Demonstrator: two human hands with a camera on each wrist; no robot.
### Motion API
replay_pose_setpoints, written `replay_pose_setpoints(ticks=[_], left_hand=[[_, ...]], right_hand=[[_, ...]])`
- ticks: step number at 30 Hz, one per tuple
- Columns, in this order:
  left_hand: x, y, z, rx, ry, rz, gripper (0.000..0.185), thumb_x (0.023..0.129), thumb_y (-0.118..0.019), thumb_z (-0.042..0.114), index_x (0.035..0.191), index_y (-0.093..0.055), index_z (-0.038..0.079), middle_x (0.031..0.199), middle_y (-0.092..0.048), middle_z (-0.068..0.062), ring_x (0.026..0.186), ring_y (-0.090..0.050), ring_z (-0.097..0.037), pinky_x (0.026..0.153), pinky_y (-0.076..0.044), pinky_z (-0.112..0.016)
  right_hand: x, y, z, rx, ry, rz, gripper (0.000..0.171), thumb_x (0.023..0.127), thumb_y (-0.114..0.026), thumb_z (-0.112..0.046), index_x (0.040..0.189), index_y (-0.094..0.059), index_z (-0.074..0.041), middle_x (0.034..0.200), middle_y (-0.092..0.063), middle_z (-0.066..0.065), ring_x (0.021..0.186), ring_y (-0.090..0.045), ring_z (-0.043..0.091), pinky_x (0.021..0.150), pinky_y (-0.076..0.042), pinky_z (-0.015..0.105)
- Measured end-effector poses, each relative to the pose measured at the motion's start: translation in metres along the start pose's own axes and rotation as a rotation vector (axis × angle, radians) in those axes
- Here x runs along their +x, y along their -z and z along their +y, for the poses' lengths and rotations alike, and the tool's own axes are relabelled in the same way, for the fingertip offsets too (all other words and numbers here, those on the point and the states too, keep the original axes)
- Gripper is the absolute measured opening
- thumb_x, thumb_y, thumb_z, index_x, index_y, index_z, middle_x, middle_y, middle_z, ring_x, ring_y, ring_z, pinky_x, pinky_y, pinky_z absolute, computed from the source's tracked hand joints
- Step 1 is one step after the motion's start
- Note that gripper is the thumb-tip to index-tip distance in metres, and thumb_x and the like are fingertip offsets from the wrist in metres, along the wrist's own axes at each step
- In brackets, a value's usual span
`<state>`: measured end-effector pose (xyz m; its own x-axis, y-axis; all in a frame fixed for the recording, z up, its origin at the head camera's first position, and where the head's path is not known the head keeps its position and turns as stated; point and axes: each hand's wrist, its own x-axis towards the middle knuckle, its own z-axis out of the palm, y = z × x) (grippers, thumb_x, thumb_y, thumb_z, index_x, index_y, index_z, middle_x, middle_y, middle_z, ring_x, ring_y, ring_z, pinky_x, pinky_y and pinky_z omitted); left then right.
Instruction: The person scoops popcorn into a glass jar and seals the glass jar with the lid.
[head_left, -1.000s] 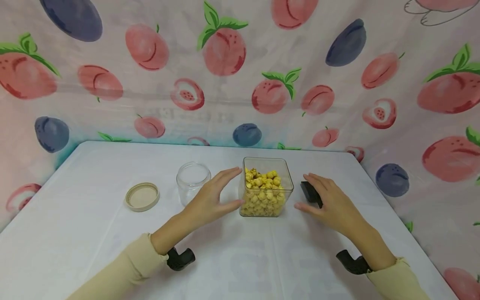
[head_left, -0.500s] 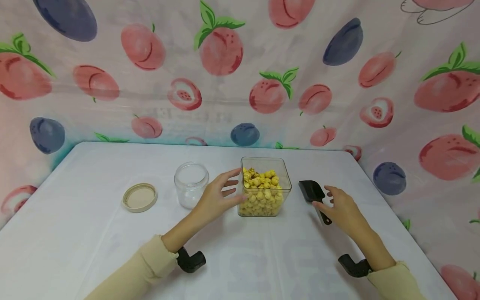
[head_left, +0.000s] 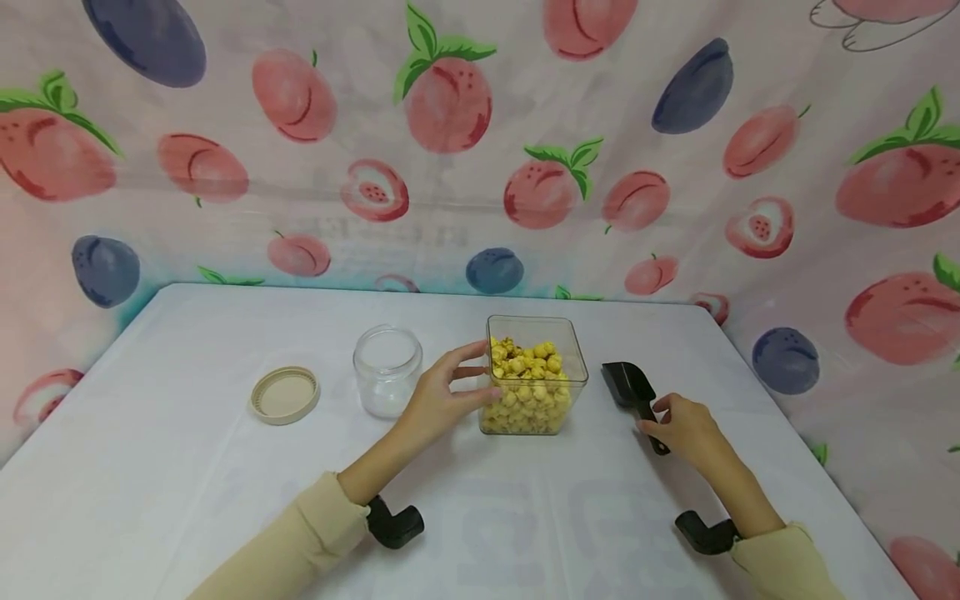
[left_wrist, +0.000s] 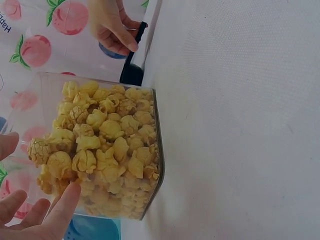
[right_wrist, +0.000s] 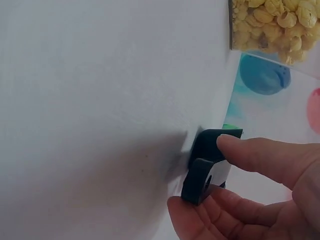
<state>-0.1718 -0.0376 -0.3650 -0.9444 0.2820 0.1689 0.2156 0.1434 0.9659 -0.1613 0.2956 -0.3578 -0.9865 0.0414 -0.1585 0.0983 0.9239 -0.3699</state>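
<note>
A clear square container (head_left: pixel 534 379), heaped with yellow popcorn (head_left: pixel 527 383), is standing on the white worktop (head_left: pixel 187 467) and serving as the centre of the scene. The left hand (head_left: pixel 442 396) is lying against the container's left wall, thumb and fingers spread and curling onto the clear side, apparently to keep it from sliding. Just right of the container a black scoop (head_left: pixel 632 390) is lying flat, bowl pointing away from the person; the right hand (head_left: pixel 682 427) is pinching its handle between thumb and curled fingers, low at the near end, a grip that suits lifting it. Left of the container an open glass jar (head_left: pixel 386 370) is standing upright, and farther left its beige lid (head_left: pixel 285 393) is resting apart from it
</note>
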Motion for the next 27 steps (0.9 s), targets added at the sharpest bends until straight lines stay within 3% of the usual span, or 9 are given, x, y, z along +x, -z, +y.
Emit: replay_pose_setpoints(ticks=[5, 12, 17, 27], left_hand=[[0.001, 0.001, -0.001, 0.004, 0.008, 0.011, 0.061, 0.082, -0.072, 0.018, 0.137, -0.045, 0.02, 0.141, -0.044, 0.0, 0.119, -0.054, -0.022, 0.085, -0.054, -0.035], [0.001, 0.0, -0.001, -0.013, 0.011, 0.009, 0.062, 0.081, -0.072, 0.017, 0.137, -0.046, 0.018, 0.141, -0.045, 0.0, 0.118, -0.054, -0.023, 0.085, -0.054, -0.035], [0.0, -0.002, -0.002, -0.031, 0.002, 0.004, 0.062, 0.081, -0.072, 0.016, 0.137, -0.045, 0.017, 0.142, -0.044, -0.003, 0.118, -0.054, -0.025, 0.085, -0.054, -0.035], [0.0, -0.001, 0.0, -0.002, 0.008, 0.016, 0.062, 0.08, -0.073, 0.018, 0.137, -0.046, 0.018, 0.141, -0.045, -0.001, 0.118, -0.054, -0.024, 0.085, -0.054, -0.035]], right_hand=[[0.001, -0.002, 0.0, 0.005, 0.013, 0.017, 0.039, 0.083, -0.067, -0.022, 0.1, -0.055, 0.011, 0.086, -0.06, 0.02, 0.075, -0.057, 0.027, 0.061, -0.049, 0.036], [0.002, 0.0, -0.001, -0.015, 0.005, 0.005, 0.04, 0.084, -0.067, -0.022, 0.102, -0.055, 0.012, 0.091, -0.06, 0.023, 0.079, -0.058, 0.03, 0.062, -0.05, 0.038], [0.001, 0.0, 0.0, -0.03, 0.023, 0.01, 0.036, 0.083, -0.066, -0.019, 0.101, -0.056, 0.012, 0.084, -0.06, 0.018, 0.072, -0.056, 0.025, 0.057, -0.048, 0.033], [0.001, 0.012, -0.004, -0.026, 0.075, 0.102, 0.034, 0.083, -0.066, -0.015, 0.101, -0.058, 0.012, 0.08, -0.058, 0.017, 0.068, -0.053, 0.023, 0.053, -0.045, 0.03]])
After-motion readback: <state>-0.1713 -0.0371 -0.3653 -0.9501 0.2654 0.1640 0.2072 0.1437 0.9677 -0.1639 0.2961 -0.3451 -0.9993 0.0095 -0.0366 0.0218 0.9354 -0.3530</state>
